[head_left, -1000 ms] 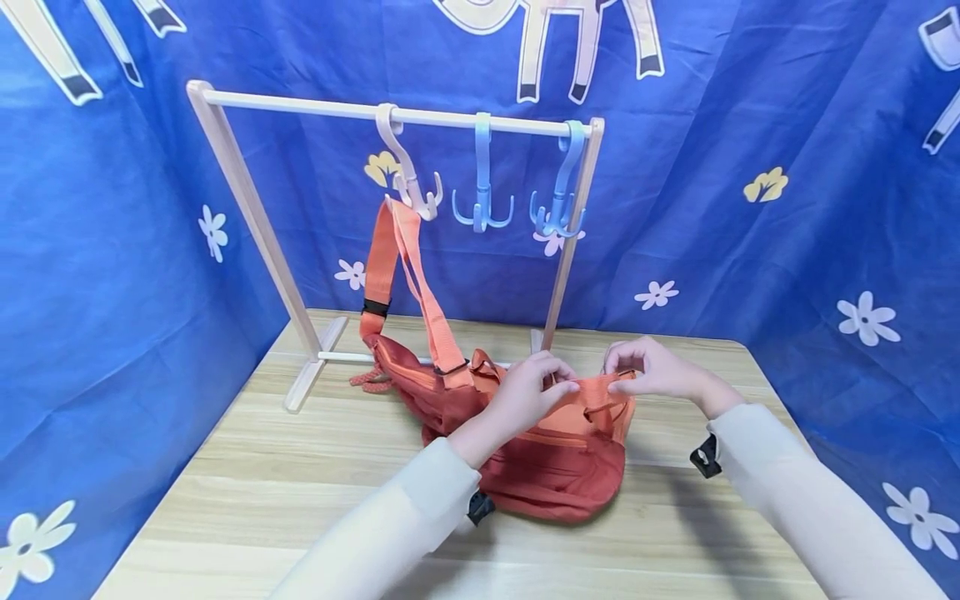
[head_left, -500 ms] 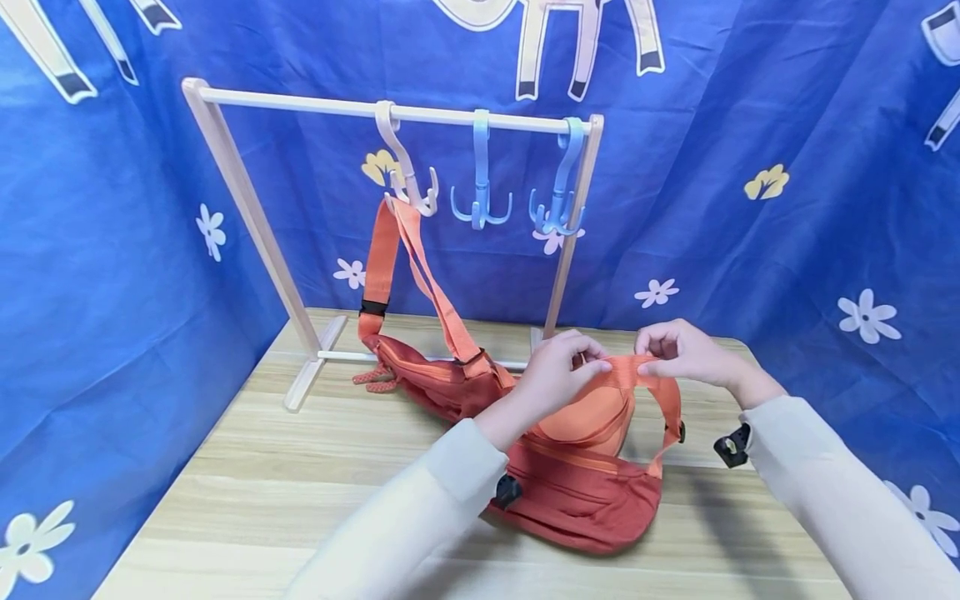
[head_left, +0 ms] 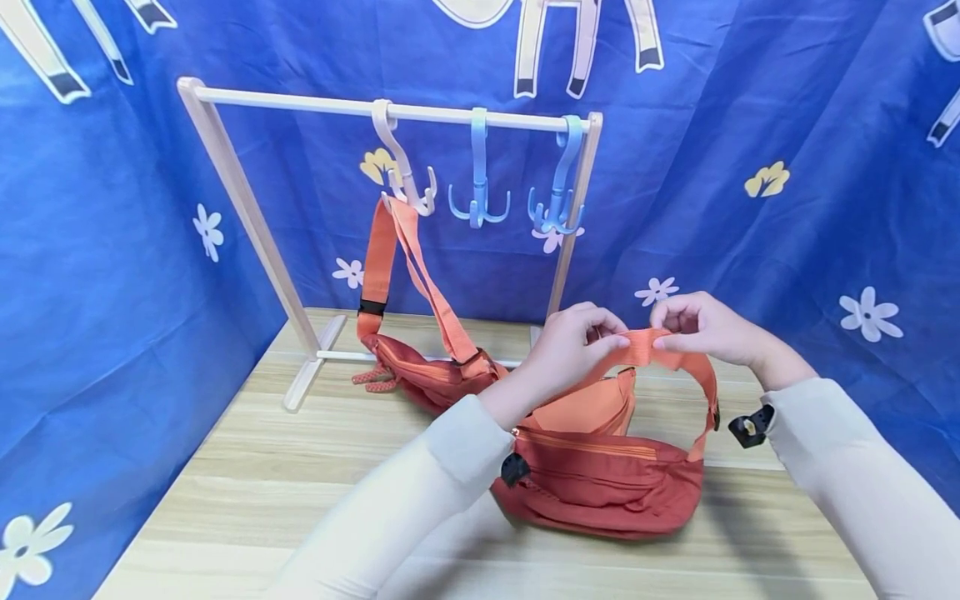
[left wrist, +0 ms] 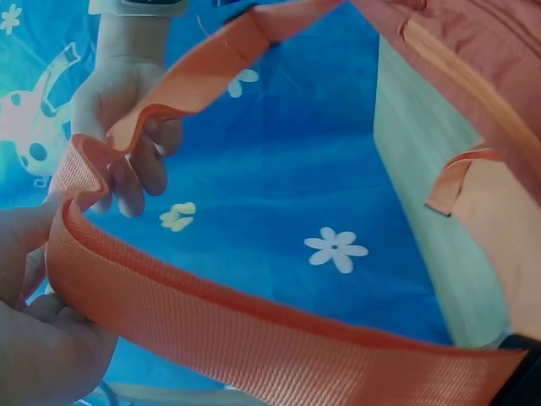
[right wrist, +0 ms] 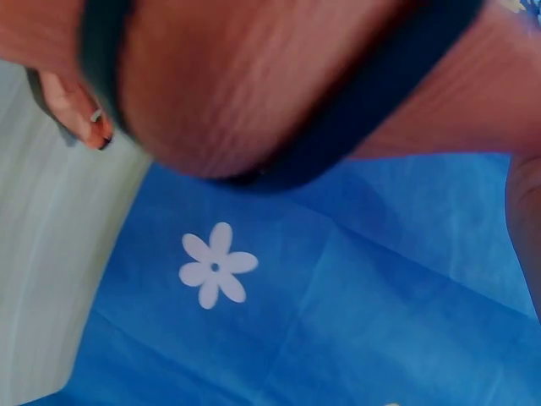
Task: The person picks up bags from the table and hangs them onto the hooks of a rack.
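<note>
A dark red waist bag (head_left: 600, 487) sits at the front right of the table in the head view, its orange strap (head_left: 638, 346) raised in a loop above it. My left hand (head_left: 573, 342) pinches that strap between thumb and fingers. Close beside it, my right hand (head_left: 712, 329) pinches the same strap. From the left wrist, the webbing bends around between the left hand (left wrist: 51, 338) and the right hand (left wrist: 118, 110). Behind lies a second red bag (head_left: 431, 379), its orange strap (head_left: 382, 258) looped over a white hook (head_left: 405, 179). Blurred webbing (right wrist: 245, 76) fills the upper right wrist view.
A wooden rack (head_left: 251, 212) with a white top rod (head_left: 300, 103) stands at the back of the wooden table (head_left: 247, 508). Two blue hooks hang to the right: a middle one (head_left: 479, 167) and one (head_left: 561, 179) by the right post. Blue patterned cloth (head_left: 750, 250) surrounds the table.
Both hands have moved up and to the right, drawing the strap into a raised loop. The front bag has shifted right, uncovering more of the bag behind. The looped strap stays on the white hook.
</note>
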Tool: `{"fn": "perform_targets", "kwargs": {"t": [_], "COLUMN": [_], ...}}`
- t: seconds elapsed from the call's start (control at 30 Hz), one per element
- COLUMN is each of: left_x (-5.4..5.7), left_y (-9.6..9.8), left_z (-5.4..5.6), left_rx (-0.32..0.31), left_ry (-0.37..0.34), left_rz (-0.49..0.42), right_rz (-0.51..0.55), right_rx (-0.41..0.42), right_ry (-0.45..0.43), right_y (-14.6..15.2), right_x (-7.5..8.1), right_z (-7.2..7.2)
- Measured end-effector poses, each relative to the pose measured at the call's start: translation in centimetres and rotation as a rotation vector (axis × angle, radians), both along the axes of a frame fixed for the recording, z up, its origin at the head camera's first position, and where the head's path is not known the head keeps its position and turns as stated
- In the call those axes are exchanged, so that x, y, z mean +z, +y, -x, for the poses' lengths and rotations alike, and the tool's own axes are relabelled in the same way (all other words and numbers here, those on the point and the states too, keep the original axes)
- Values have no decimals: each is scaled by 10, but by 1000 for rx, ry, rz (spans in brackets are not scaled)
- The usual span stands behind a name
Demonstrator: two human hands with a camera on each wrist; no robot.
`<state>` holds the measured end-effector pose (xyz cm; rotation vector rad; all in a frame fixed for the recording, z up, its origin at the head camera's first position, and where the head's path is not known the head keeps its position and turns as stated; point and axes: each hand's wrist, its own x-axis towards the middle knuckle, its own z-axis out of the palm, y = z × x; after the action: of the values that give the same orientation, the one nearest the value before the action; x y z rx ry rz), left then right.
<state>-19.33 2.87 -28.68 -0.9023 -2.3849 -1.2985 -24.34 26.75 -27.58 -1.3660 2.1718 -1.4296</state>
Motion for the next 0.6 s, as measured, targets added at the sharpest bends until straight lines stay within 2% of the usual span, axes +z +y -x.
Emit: {"fn": "perform_targets", "kwargs": {"t": [0.17, 0.4, 0.6], "left_x": [17, 39, 56], "left_y": [3, 8, 6], "left_z": [0, -3, -2], "left_rx": [-6, -27, -20], "left_ry": [13, 12, 9], "left_rz": [1, -7, 3], "right_rz": [72, 113, 167], "right_rx": [2, -13, 40], "right_ry": [-20, -46, -76], "right_y": [1, 3, 1], "right_x": [16, 36, 50], "right_z": [-2, -3, 0]}}
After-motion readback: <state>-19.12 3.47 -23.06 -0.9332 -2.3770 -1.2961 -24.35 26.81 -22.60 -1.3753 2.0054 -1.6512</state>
